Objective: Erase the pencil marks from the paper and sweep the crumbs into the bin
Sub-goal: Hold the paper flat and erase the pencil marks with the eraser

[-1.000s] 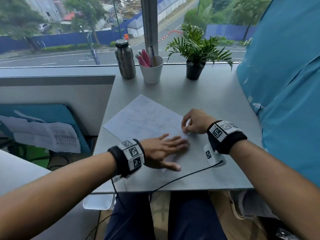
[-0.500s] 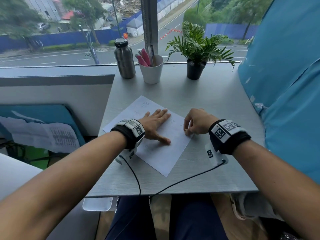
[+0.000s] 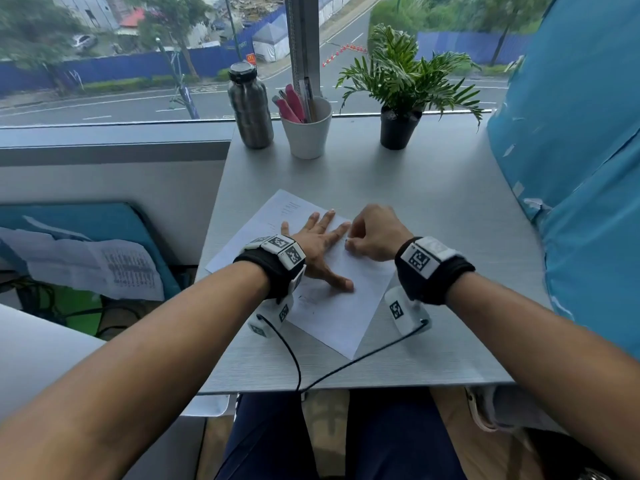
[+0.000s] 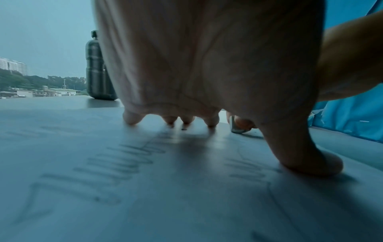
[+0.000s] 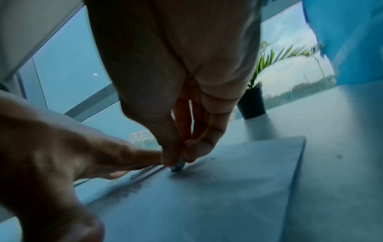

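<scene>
Paper axis: the paper (image 3: 332,306) lies flat on the surface (image 3: 415,202), turned diagonally, its long axis running from the far left toward the near right; one corner points at the person's lap
Paper look: white sheet with faint grey pencil marks (image 4: 124,163), zigzag scribbles and slanted strokes, blurred in the left wrist view; a few dark specks lie on it near the fingertips
Paper place: near middle of the surface, under both hands
Left hand: the left hand (image 3: 318,247) rests palm down on the sheet, fingers (image 4: 132,118) straight and spread, tips and thumb pressing the paper
Right hand: the right hand (image 3: 375,233) sits just right of the left, touching its index finger; its fingers (image 5: 207,142) are curled and pinch a small eraser (image 5: 178,165) whose dark-smudged tip meets the paper
Writing: none of the marks reads as words; square black-and-white coded tags show on both wristbands
Far edge: steel bottle (image 3: 250,105), white cup (image 3: 306,133) of pens, potted plant (image 3: 398,98) in a row by the window
</scene>
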